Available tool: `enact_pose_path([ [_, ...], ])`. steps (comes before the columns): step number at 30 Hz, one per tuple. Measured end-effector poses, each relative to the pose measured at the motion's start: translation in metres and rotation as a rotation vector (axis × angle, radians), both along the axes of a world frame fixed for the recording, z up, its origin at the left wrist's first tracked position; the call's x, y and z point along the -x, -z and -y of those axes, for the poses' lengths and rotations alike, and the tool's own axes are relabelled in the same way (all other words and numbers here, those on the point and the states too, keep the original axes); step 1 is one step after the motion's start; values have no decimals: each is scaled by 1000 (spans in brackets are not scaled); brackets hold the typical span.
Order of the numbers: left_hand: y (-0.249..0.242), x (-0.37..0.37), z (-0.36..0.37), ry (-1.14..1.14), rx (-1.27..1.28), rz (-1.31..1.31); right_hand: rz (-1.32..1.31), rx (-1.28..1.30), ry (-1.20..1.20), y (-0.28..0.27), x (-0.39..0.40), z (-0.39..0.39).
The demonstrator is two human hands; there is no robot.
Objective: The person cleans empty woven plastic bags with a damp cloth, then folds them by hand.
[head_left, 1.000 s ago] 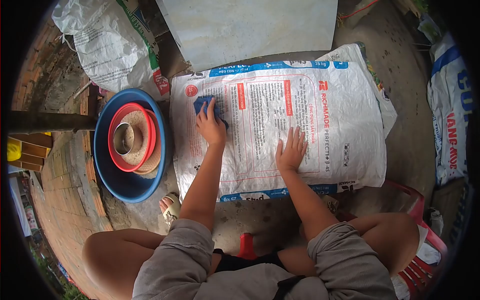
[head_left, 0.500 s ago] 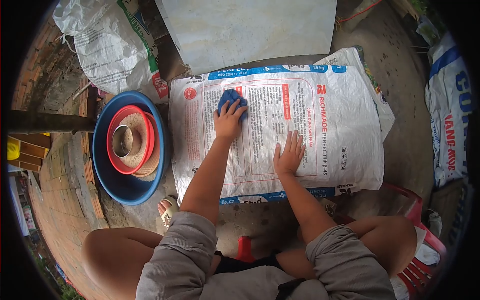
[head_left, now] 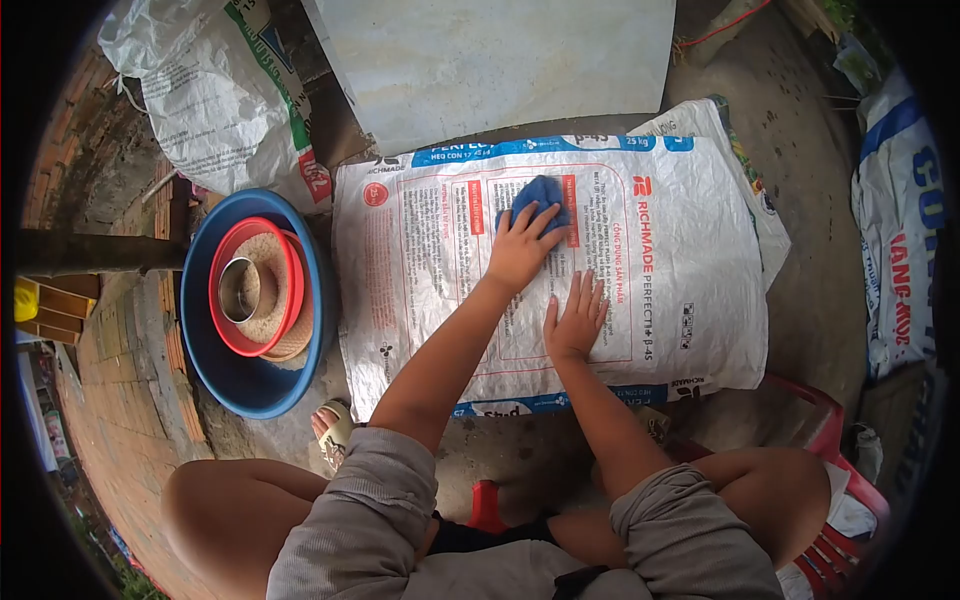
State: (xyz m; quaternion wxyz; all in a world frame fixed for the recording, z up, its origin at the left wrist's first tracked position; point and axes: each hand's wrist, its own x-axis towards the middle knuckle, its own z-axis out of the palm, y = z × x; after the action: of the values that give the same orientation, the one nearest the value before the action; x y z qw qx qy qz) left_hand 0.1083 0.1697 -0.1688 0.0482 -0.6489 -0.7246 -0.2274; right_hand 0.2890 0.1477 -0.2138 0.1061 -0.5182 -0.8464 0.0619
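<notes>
A white printed feed sack [head_left: 705, 250] with blue bands lies flat before me. My left hand [head_left: 522, 246] holds a crumpled blue cloth [head_left: 542, 192] against the sack's printed face, its fingers spread over the cloth. My right hand [head_left: 574, 320] lies flat on the sack, to the right of and nearer me than the left one, with fingers stretched out and nothing in it. How firmly the left fingers grip the cloth is hidden beneath the palm.
On the left stands a blue basin [head_left: 195, 345] holding red baskets [head_left: 222, 250] and a metal bowl [head_left: 232, 290] with grain. A pale board [head_left: 500, 65] lies beyond the sack. More sacks [head_left: 215, 110] flank it, and a red plastic chair [head_left: 815, 400] is at lower right.
My left hand has slid the blue cloth to the right across the sack. My right hand stays nearly where it was, still flat on the sack.
</notes>
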Motion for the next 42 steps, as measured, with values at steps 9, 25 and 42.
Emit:
enact_pose_path([
  [9, 30, 73, -30, -225, 187, -43, 10, 68, 4, -7, 4, -1],
  [25, -9, 152, 51, -915, -129, 120, -8, 44, -15, -3, 2, 0],
  [42, 44, 106, 202, -697, 241, 248, 49, -26, -49, 11, -2, 1],
])
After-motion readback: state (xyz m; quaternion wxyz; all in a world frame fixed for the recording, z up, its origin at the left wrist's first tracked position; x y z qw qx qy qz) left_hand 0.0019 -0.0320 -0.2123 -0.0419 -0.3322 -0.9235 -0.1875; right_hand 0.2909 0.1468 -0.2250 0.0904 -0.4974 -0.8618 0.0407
